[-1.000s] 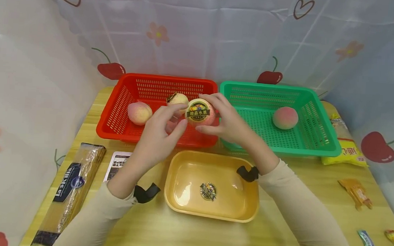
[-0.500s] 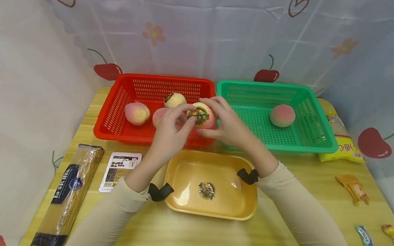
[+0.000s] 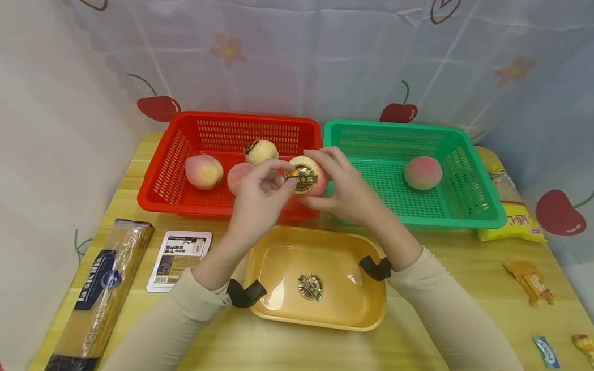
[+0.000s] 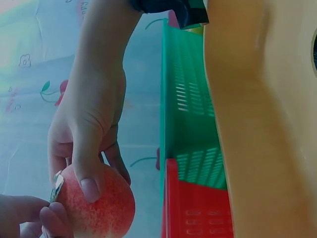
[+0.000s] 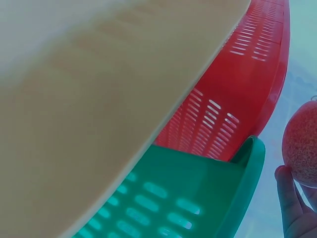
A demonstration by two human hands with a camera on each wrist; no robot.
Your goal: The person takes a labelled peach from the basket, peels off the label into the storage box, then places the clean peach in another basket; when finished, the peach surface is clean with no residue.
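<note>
My right hand (image 3: 347, 184) holds a pink and cream peach (image 3: 321, 182) above the red basket (image 3: 148, 196), near its right end. A round black-and-gold sticker (image 3: 306, 180) on the peach faces me. At the sticker's left side, my left hand (image 3: 260, 203) pinches its edge between thumb and forefinger. The left wrist view shows the sticker (image 4: 57, 188) standing partly away from the peach (image 4: 109, 206). Two more peaches (image 3: 204, 172) and a pale fruit (image 3: 263, 151) with a dark patch lie in the basket. One peach (image 3: 423, 173) is in the green basket (image 3: 494, 214).
A gold tray (image 3: 314, 318) with a similar sticker (image 3: 310, 287) on its bottom stands below my hands. On the left lie a spaghetti pack (image 3: 104, 293) and a white flat packet (image 3: 177, 260). Snack packs (image 3: 514, 221), (image 3: 530, 282), a small sachet (image 3: 546, 352) and a lollipop (image 3: 584, 344) lie right.
My left hand has moved right to the sticker, uncovering a peach in the red basket and the white packet. The right hand still holds the peach; the view has shifted slightly.
</note>
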